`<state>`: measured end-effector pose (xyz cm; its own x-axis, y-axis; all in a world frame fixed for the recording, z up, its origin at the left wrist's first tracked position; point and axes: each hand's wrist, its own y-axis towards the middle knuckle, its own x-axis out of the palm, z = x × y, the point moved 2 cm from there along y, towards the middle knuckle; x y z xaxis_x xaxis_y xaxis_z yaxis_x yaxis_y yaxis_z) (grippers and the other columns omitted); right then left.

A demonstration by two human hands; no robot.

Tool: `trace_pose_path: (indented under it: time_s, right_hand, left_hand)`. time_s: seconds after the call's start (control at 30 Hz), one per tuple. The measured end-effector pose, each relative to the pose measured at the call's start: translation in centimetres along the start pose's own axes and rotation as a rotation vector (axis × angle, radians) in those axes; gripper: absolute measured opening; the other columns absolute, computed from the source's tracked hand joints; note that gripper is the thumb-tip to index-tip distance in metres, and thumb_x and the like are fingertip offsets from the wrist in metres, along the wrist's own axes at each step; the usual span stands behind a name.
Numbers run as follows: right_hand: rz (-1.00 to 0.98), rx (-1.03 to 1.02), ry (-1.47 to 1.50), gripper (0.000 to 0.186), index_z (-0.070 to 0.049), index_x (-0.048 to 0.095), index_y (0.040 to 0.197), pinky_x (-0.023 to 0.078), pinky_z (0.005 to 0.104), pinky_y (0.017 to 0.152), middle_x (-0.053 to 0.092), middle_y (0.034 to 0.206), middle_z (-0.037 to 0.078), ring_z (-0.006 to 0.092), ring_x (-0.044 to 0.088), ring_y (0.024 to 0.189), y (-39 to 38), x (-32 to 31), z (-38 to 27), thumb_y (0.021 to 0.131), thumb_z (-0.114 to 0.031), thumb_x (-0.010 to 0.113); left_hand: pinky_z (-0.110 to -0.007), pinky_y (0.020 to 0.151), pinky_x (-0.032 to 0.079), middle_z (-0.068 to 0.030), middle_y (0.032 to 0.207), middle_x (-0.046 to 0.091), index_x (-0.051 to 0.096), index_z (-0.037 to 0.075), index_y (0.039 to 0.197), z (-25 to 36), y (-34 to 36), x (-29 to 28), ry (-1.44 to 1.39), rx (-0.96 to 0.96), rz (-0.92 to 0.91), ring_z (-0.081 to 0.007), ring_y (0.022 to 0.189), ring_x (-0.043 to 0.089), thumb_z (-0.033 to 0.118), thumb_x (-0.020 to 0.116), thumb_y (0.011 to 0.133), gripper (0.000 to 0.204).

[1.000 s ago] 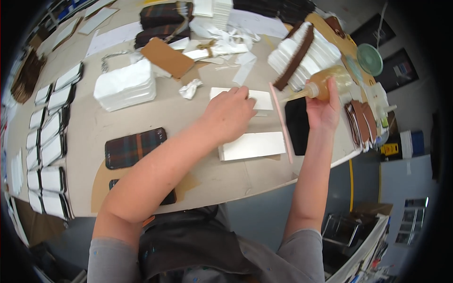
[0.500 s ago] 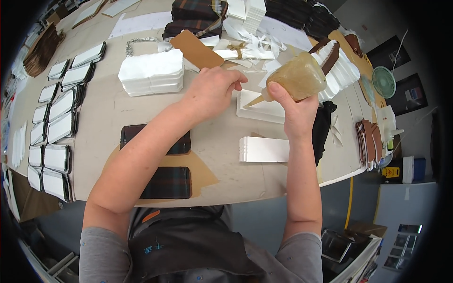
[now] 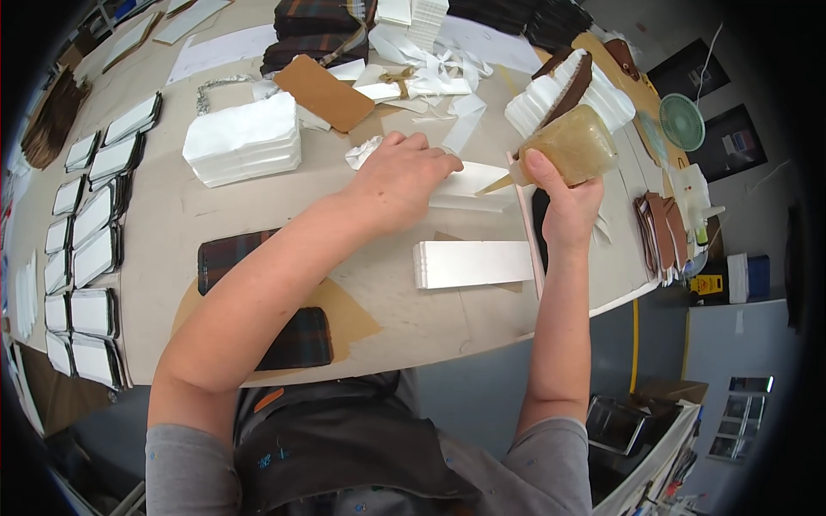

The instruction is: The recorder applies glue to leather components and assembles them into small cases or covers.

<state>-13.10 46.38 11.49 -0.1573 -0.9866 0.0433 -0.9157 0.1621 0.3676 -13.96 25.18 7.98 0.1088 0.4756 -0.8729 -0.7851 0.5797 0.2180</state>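
The right hand point(image 3: 568, 193) has its grip closed around a squeeze bottle point(image 3: 572, 146) of cloudy amber colour, tilted so that its narrow nozzle points down and to the left. The nozzle's tip lies over a long white stack point(image 3: 482, 185) on the worktop point(image 3: 370, 297) (whether it touches the surface, I cannot tell). The left hand point(image 3: 400, 176) is at the other end of that stack, back of the hand up and fingers bent; the hand hides its own grip, so I cannot tell whether it pinches anything.

Nearer the person lies a 2nd white stack point(image 3: 475, 263), set roughly parallel to the 1st and apart from it. A pale pink strip point(image 3: 528, 232) runs past the right ends of both, with a black piece point(image 3: 540, 225) just beyond it.

Crumpled white paper point(image 3: 363, 152) sits just beside the left hand, and farther left is a thick white pile point(image 3: 243, 142). Behind these lies a tan panel point(image 3: 325, 93), near loose white ribbons point(image 3: 466, 120). Below the left forearm, 2 dark plaid pieces point(image 3: 301, 338) show partly. Rows of white-faced, black-edged pieces point(image 3: 93, 311) line the worktop's left side.
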Motion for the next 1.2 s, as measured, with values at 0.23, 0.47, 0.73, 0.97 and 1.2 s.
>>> trace_pose_path:
  time_s: [0.23, 0.47, 0.73, 0.97, 1.2]
  right_hand:
    - [0.090, -0.076, -0.051, 0.052, 0.000, 0.056, 0.119, 0.052, 0.0310, 0.087, 0.064, 0.111, 0.008, 0.0168, 0.064, 0.099, 0.6, -5.3, 0.9, 0.076, -0.005, 0.085]
    - [0.432, -0.146, 0.095, 0.045, -0.001, 0.056, 0.124, 0.049, 0.0364, 0.096, 0.063, 0.117, 0.010, 0.0204, 0.062, 0.108, 0.6, -11.6, 0.8, 0.085, -0.008, 0.076]
    - [-0.055, 0.100, 0.426, 0.045, -0.001, 0.050, 0.133, 0.048, 0.0430, 0.103, 0.060, 0.125, 0.010, 0.0219, 0.060, 0.114, -2.8, -2.8, -1.0, 0.092, -0.010, 0.067]
    - [-0.159, 0.084, 0.176, 0.041, 0.001, 0.053, 0.126, 0.047, 0.0308, 0.094, 0.063, 0.115, 0.007, 0.0145, 0.061, 0.105, -3.4, 1.4, 0.4, 0.090, -0.010, 0.071]
    - [-0.180, 0.121, 0.151, 0.040, 0.001, 0.055, 0.124, 0.047, 0.0312, 0.093, 0.063, 0.115, 0.008, 0.0149, 0.061, 0.105, -3.8, 1.3, 1.1, 0.090, -0.011, 0.071]
  left_hand:
    - [-0.034, 0.099, 0.037, -0.0022, 0.111, 0.068, 0.062, 0.010, 0.124, 0.5, 0.5, 0.3, 0.104, -0.025, -0.017, -0.0205, 0.111, 0.055, -0.012, 0.053, 0.078, 0.052]
    - [-0.041, 0.110, 0.037, -0.0130, 0.135, 0.057, 0.059, 0.006, 0.128, 4.4, -1.4, 2.1, 0.015, 0.023, 0.134, -0.0299, 0.127, 0.050, -0.009, 0.052, 0.079, 0.052]
    - [-0.051, 0.116, 0.028, -0.0268, 0.145, 0.040, 0.044, -0.012, 0.136, 13.7, -5.9, 6.9, 0.276, 0.029, -0.088, -0.0408, 0.140, 0.035, 0.034, 0.060, 0.093, 0.065]
    - [-0.057, 0.117, 0.023, -0.0287, 0.146, 0.039, 0.044, -0.012, 0.137, 13.6, -6.5, 7.9, 0.303, 0.063, -0.029, -0.0424, 0.142, 0.031, 0.040, 0.059, 0.093, 0.069]
    - [-0.058, 0.116, 0.024, -0.0305, 0.145, 0.038, 0.045, -0.012, 0.137, 13.9, -6.6, 7.8, 0.355, 0.071, -0.043, -0.0439, 0.141, 0.032, 0.041, 0.059, 0.093, 0.070]
